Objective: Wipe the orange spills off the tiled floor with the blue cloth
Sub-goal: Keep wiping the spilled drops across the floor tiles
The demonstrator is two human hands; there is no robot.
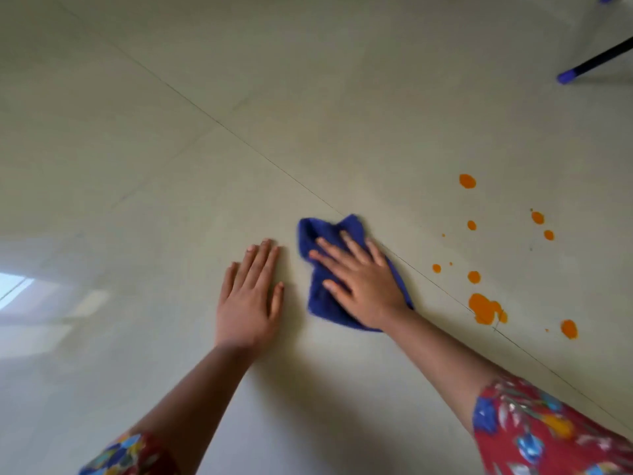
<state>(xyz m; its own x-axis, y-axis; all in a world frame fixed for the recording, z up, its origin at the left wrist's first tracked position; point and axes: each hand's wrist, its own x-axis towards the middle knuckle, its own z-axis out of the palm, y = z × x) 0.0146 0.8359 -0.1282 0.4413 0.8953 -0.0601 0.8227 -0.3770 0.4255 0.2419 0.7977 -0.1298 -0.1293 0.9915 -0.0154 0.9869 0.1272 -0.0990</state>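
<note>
The tiled floor (171, 166) bore the orange spills (483, 308) scattered to the right of the right grip (363, 282), just past a grout line (442, 286). That grip lay flat, fingers spread, pressing the blue cloth (318, 303) beneath it. The left grip (248, 303), flat and empty, lay farther off.

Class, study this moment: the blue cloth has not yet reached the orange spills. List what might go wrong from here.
1. The right hand presses the bunched blue cloth flat; dragged through the largest spill, it may smear orange instead of lifting it.
2. That spill sits on a grout line, so colour could be pushed into it.
3. Tiny specks are easily missed.
</note>
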